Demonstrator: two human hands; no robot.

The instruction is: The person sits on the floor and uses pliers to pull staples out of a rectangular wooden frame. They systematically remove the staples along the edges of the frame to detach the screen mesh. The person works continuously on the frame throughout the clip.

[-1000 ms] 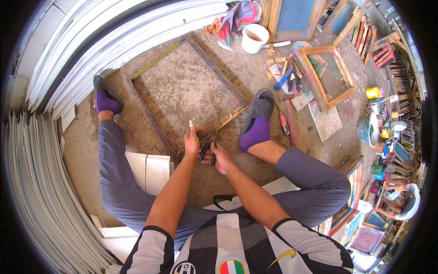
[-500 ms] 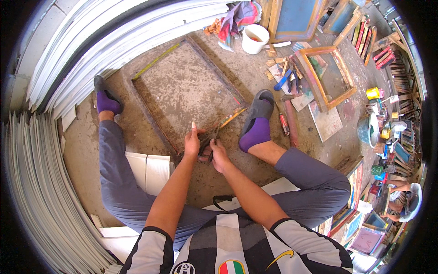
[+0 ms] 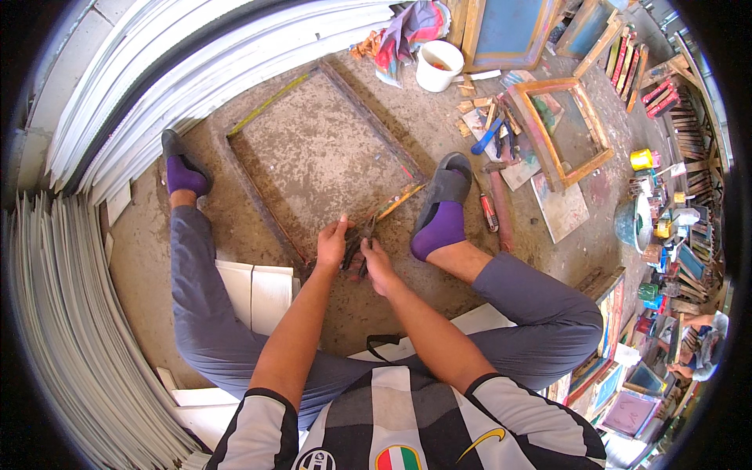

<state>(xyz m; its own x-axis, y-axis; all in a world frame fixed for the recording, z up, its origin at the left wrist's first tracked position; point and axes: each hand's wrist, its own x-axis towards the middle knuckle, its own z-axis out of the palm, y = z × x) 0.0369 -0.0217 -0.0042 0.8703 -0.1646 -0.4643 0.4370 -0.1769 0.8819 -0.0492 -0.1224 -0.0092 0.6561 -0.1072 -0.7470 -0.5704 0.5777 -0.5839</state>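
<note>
A worn wooden frame (image 3: 362, 117) lies on the floor between my feet, its near rail streaked with orange and yellow paint. Over that rail, my right hand (image 3: 379, 265) is closed round the dark handles of what look like pliers (image 3: 362, 239), thumb on top. The jaws point away from me, against the rail. Just left of them, my left hand (image 3: 330, 244) is closed at the frame's near corner, thumb and fingers together beside the tool. What it grips is hidden from above.
A hammer (image 3: 501, 211) and a red-handled tool (image 3: 489, 211) lie right of my right foot. Beyond are scraps with a blue-handled tool (image 3: 487, 137), a smaller frame (image 3: 601, 145) and a white bucket (image 3: 439, 66). White sheets (image 3: 70, 337) stack up at left. Another person (image 3: 705, 348) sits far right.
My left forefinger, stretched out before, is now drawn in against the thumb. My right hand and the dark tool have shifted slightly. The other person at far right has moved a little.
</note>
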